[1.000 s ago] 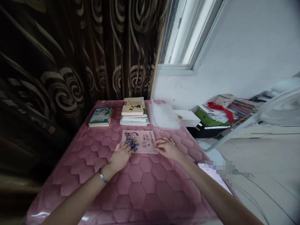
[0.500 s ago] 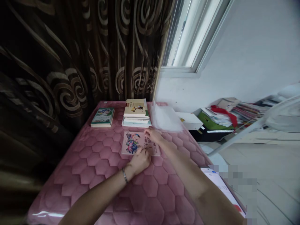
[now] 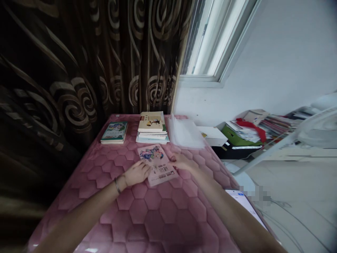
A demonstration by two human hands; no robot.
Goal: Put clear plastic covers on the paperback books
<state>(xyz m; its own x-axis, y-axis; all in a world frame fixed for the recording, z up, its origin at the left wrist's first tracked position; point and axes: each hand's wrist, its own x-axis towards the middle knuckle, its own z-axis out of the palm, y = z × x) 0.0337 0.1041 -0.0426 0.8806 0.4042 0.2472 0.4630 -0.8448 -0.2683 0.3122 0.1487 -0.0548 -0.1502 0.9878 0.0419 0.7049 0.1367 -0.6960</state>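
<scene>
A pink book (image 3: 160, 170) with cartoon figures on its cover lies turned at an angle, between my two hands. My left hand (image 3: 137, 172), with a bracelet on its wrist, grips the book's left edge with closed fingers. From the other side, my right hand (image 3: 183, 161) pinches the right edge. Beyond them stands a stack of books (image 3: 152, 128), a cream one on top. Farther left lies a small pile of books (image 3: 114, 132) with a green illustrated cover. Clear plastic sheets (image 3: 185, 133) rest to the right of the stack.
The surface is covered by a pink hexagon-patterned cloth (image 3: 142, 221). A phone (image 3: 244, 205) lies at its right edge. A white box (image 3: 213, 135) and a green container of papers (image 3: 238, 135) stand beyond. A dark curtain (image 3: 147, 52) hangs behind.
The book has rotated so its lettering end points toward me. My left hand has shifted left to its left edge, and my right hand has moved right and nearer.
</scene>
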